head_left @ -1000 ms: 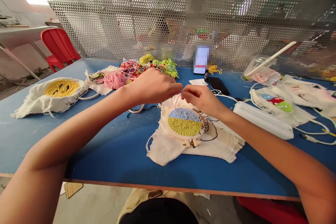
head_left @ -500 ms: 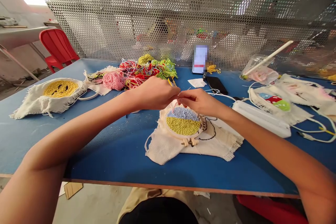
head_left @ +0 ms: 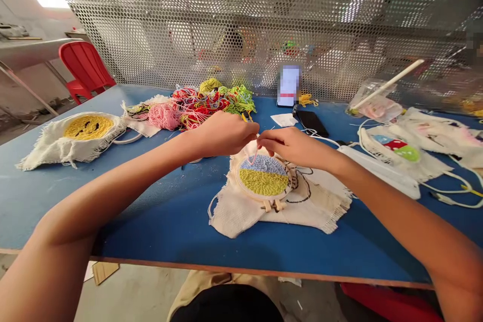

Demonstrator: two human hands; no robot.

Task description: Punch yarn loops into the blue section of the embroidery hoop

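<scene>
Above the far rim of an embroidery hoop (head_left: 283, 195), my left hand (head_left: 230, 133) and my right hand (head_left: 289, 146) meet with fingertips pinched close together. Between them hangs a small loop of pale pink yarn (head_left: 252, 160), and both hands are closed on it. Anything else inside the fingers is hidden. The hoop lies with its screw clamp toward me and holds a looped-yarn piece, blue at the far half and yellow-green (head_left: 262, 182) at the near half. White cloth (head_left: 237, 216) with frayed edges spreads around it, with dark drawn lines at the right.
A tangled yarn pile (head_left: 206, 103) lies beyond my left hand, near a yellow smiley piece (head_left: 88, 126). Toward the back stand a lit phone (head_left: 289, 88) and a dark phone (head_left: 312, 123). At right are a white power strip (head_left: 381, 171), cables and a plastic cup (head_left: 373, 103).
The fingers of my right hand have shifted slightly, and the pink loop shows more fully below the fingertips. My left hand stays nearly in place. The view has moved a little.
</scene>
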